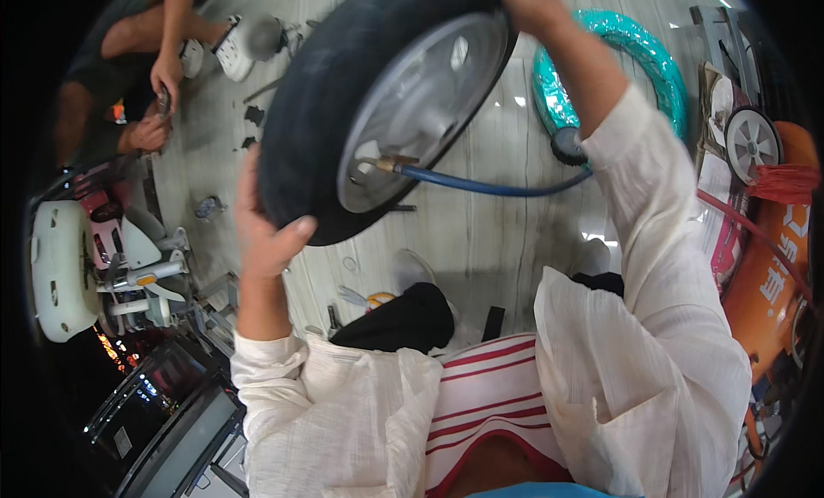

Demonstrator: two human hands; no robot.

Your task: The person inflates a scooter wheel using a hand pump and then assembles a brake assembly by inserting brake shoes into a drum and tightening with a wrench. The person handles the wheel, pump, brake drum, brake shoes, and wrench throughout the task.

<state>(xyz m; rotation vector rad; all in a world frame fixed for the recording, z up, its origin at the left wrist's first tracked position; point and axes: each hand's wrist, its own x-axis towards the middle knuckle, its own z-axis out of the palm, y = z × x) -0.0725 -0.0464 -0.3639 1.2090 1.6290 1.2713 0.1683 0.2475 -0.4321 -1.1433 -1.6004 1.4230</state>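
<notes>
A tilted wheel (386,110), dull black around a silvery, holed rim (403,125), is held above the floor (481,241), clasped by the left hand (270,232); how the right hand (534,7) is gripping cannot be told

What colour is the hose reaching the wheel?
The hose is blue, best seen in the head view.

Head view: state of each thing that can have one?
Tire, mounted on rim, tilted
Blue hose, brass end at rim; seal unclear
Left hand, gripping tire's lower left
Right hand, at tire's top, partly out of frame
Teal ring, lying on floor, shiny-wrapped
Red cord, bundled
</notes>
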